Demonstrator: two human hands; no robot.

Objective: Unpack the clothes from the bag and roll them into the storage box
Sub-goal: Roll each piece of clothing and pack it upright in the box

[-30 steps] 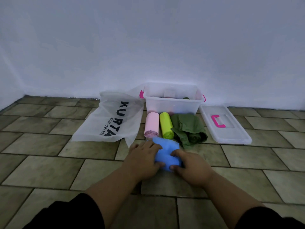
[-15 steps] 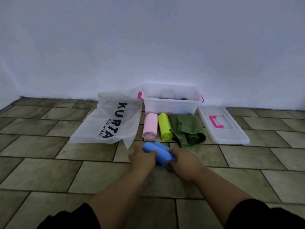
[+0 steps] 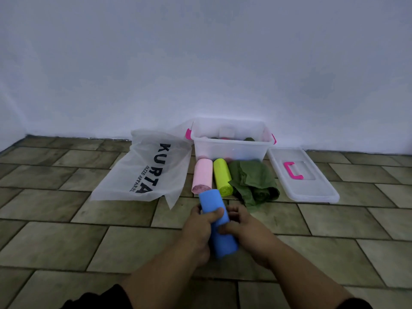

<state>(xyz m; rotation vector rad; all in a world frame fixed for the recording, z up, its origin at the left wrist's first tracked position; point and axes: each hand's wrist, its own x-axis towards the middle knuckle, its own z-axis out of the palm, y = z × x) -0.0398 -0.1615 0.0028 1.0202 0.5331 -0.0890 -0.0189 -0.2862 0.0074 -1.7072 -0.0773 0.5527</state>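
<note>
- Head view: the blue roll point(image 3: 217, 221), pressed on the floor a second ago, is now raised as a finished cylinder in front of the storage box point(image 3: 231, 148).
- The left hand point(image 3: 197, 230) has its grip wrapped round the roll's middle; the right hand point(image 3: 247, 230) grips its near half from the other side.
- Rolling of this piece looks done; boxing it probably comes next.
- Counted in front of the box: three rolls, namely blue, pink roll point(image 3: 202, 175) and lime roll point(image 3: 221, 177), and one unrolled green garment point(image 3: 254, 181).
- One bag point(image 3: 147, 168) lies left of the box, one lid point(image 3: 301, 175) right.
- Clothes inside the box are too dim to count.
</note>
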